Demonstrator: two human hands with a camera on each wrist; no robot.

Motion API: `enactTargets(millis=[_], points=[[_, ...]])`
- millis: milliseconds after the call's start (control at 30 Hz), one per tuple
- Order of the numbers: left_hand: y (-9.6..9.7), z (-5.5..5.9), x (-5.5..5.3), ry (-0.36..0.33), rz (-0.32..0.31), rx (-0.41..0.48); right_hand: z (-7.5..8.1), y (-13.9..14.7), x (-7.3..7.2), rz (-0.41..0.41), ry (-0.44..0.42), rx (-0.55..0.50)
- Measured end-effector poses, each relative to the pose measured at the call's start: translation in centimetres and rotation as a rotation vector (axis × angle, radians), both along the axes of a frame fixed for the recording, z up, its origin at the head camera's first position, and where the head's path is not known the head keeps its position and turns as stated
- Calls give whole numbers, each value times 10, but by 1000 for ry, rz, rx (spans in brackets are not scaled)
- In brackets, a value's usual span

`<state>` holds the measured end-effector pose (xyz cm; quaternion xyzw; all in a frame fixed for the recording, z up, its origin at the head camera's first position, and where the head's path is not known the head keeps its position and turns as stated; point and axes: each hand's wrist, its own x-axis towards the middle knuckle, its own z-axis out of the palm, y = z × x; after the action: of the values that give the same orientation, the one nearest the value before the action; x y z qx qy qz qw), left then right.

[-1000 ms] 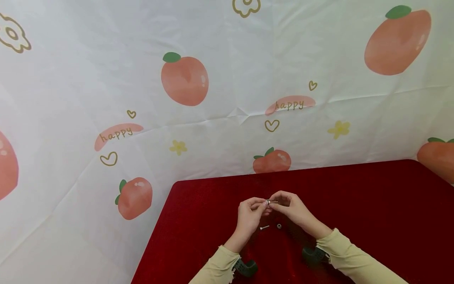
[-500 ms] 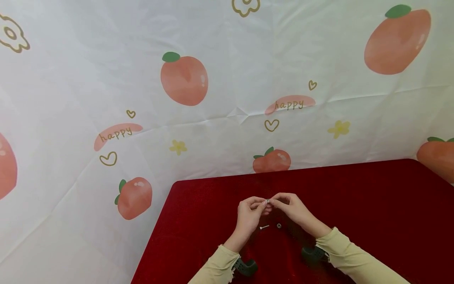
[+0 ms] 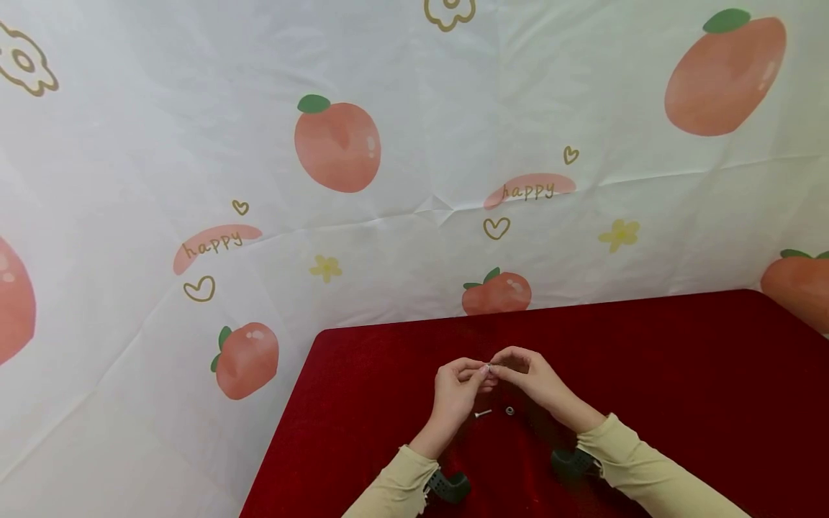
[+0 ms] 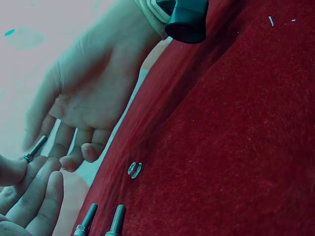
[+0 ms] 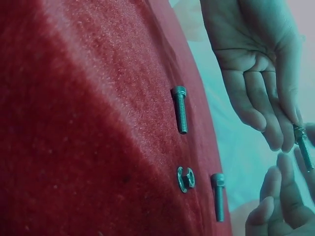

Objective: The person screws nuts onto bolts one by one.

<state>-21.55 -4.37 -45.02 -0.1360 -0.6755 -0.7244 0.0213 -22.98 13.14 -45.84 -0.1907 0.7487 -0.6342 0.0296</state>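
- Pinching a bolt (image 4: pixel 37 147) between thumb and fingertips, the left hand (image 3: pixel 455 392) is holding it above the surface (image 3: pixel 648 388), nearer its left edge than its right.
- The right hand (image 3: pixel 540 383) is curling thumb and fingers round the same bolt.
- A second bolt (image 5: pixel 180 113), a third bolt (image 5: pixel 219 199) and a nut (image 5: pixel 188 178) are lying below.

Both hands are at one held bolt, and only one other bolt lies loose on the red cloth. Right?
No: the right wrist view shows one loose bolt and a second loose bolt on the red cloth. Left hand and right hand are indeed at one held bolt.
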Motion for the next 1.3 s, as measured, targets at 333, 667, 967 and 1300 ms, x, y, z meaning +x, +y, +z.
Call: enactTargets(millis=[333, 667, 967, 1300], points=[[0, -2, 0, -5, -3, -3, -1, 0, 1, 17, 19, -2], [-1, -1, 1, -8, -9, 14, -3, 0, -1, 30, 75, 14], [0, -4, 0, -9, 13, 34, -3, -1, 0, 29, 69, -31], [1, -5, 0, -26, 22, 37, 0, -3, 0, 1, 30, 20]])
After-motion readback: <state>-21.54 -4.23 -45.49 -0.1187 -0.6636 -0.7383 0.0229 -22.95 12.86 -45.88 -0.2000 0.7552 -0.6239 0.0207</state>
